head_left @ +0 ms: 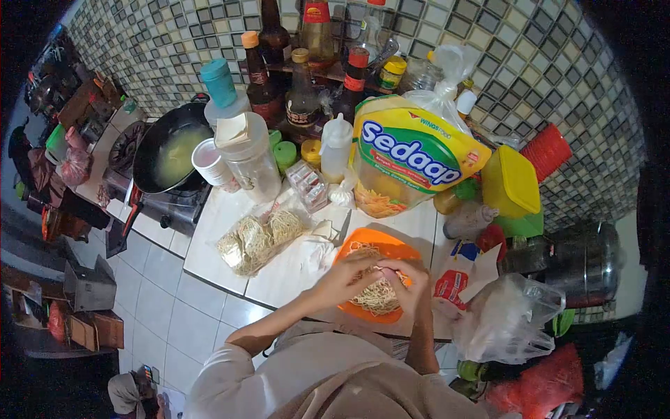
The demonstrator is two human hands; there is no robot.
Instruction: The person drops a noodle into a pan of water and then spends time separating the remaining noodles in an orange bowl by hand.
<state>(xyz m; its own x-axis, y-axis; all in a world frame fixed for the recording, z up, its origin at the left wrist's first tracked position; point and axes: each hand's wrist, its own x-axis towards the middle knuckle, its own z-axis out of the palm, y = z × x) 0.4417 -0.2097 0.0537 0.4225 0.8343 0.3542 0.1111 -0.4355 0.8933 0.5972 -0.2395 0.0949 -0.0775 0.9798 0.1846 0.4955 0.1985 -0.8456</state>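
Note:
Both hands meet over an orange tray (347, 307) near the counter's front edge. Dry noodles (377, 297) lie in the tray, below and around the fingers. My left hand (345, 279) reaches in from the left with its fingers bent toward the other hand. My right hand (412, 279) has its thumb and fingers curled together close to the left fingertips. A small pinkish thing (385, 274) shows between the hands, too small to name. Left of the tray sit a crumpled white wrapper (317, 253) and a clear bag of noodle cakes (259, 239).
A yellow Sedaap pouch (412, 150) stands behind the tray, beside a white squeeze bottle (337, 146) and dark bottles. A black pan (171, 150) rests on the stove at left. On the right are a red-and-white packet (452, 283) and a plastic bag (506, 314).

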